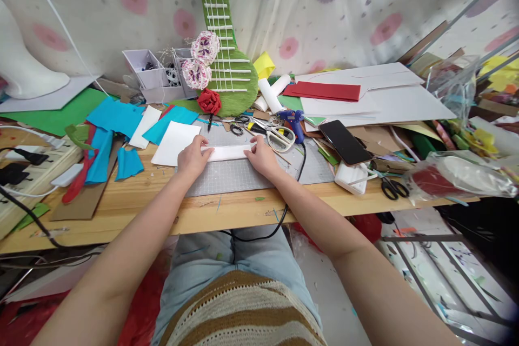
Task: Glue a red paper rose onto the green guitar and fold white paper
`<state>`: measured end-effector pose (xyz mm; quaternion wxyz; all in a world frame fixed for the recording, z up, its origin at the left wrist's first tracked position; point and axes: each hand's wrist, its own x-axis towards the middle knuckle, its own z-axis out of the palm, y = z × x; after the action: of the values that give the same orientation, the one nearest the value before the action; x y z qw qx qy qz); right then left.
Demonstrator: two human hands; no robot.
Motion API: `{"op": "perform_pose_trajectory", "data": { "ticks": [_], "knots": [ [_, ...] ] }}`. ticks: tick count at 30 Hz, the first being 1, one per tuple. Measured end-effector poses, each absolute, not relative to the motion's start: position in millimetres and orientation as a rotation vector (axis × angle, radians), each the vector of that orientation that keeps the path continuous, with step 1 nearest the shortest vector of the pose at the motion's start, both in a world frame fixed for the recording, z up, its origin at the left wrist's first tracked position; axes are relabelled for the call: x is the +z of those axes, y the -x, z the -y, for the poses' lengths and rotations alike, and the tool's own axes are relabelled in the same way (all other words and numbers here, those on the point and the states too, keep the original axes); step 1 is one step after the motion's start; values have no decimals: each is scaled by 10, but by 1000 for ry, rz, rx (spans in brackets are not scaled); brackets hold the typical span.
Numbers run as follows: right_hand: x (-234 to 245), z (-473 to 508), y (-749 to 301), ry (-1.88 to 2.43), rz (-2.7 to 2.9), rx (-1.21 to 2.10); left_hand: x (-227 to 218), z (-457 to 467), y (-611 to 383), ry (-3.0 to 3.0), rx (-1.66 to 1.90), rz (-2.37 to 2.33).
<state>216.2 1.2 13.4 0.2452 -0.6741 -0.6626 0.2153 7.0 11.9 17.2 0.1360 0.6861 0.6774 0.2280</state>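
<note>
A narrow white folded paper strip point(229, 153) lies across the grey cutting mat point(227, 179) in front of me. My left hand point(193, 155) pinches its left end between thumb and fingers. At the right end, my right hand point(260, 155) has its fingers closed on the strip in the same way. Partly beneath my left hand is a white paper sheet point(172, 143). Just beyond my right hand lie white-handled scissors point(281, 139) and a blue glue gun point(295, 121), its black cord running off the table's front edge.
A green paper guitar point(239, 84) with paper flowers stands at the back. Blue crepe paper point(115, 117) and a power strip point(24, 178) lie to the left. Rightward are a phone point(344, 142), black-handled scissors point(394, 188), folded red paper point(322, 91) and white boards point(401, 98).
</note>
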Motion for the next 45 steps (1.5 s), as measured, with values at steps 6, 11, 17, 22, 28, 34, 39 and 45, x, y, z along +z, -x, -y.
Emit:
{"op": "perform_pose_trajectory", "data": {
  "ticks": [6,11,17,22,28,34,39,45],
  "knots": [
    [116,21,-2103,1880,1910,456,135,-123,-108,-1993,663,-2038],
    [117,30,-2059,1910,1981,407,148,-116,-124,-2014,663,-2069],
    [137,38,-2024,1941,2050,358,138,-135,-133,-2042,613,-2080],
    [153,44,-2003,1961,2093,353,110,-149,-146,-2030,617,-2070],
    [154,45,-1976,1976,2129,296,145,-135,-155,-2196,922,-1980],
    [137,43,-1970,1961,2132,281,134,-57,-253,-2630,655,-1252],
    [117,46,-1976,1948,2117,274,45,16,-277,-2612,353,-1051],
    [137,51,-1978,1971,2128,269,31,36,-205,-2627,255,-1092]
  ]
}}
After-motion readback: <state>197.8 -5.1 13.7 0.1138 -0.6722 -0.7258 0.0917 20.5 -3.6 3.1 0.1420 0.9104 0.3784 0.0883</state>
